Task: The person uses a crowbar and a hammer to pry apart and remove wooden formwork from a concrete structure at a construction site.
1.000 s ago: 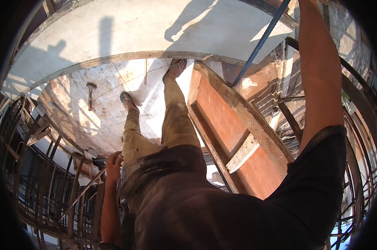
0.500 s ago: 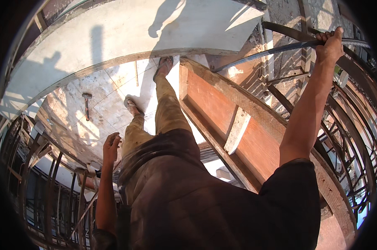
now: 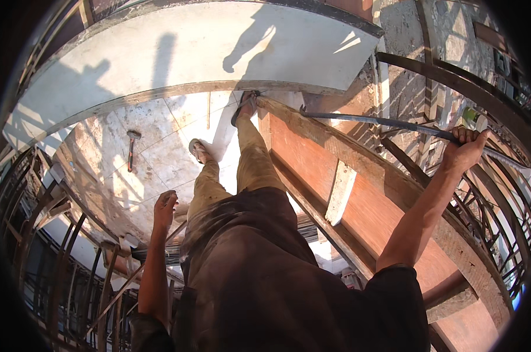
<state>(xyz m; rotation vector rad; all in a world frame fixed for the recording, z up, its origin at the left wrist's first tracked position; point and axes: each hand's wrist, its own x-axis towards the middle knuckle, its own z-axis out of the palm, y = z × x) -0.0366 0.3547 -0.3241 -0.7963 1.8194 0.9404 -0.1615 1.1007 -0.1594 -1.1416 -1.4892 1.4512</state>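
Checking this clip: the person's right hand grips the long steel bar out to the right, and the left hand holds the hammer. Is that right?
Not quite. In the head view the right hand does grip the long steel bar, but the left hand is empty; the hammer lies apart on the slab.

Reddish-orange formwork panel [image 3: 359, 193] with a pale wooden cleat [image 3: 340, 192]; dark grey steel bar [image 3: 382, 123]; rust-brown rebar cage [image 3: 488, 193]; pale grey, blotched concrete slab [image 3: 154, 146] crossed by thin lines; khaki trousers [image 3: 250, 164]; dark brown shirt [image 3: 265, 281].
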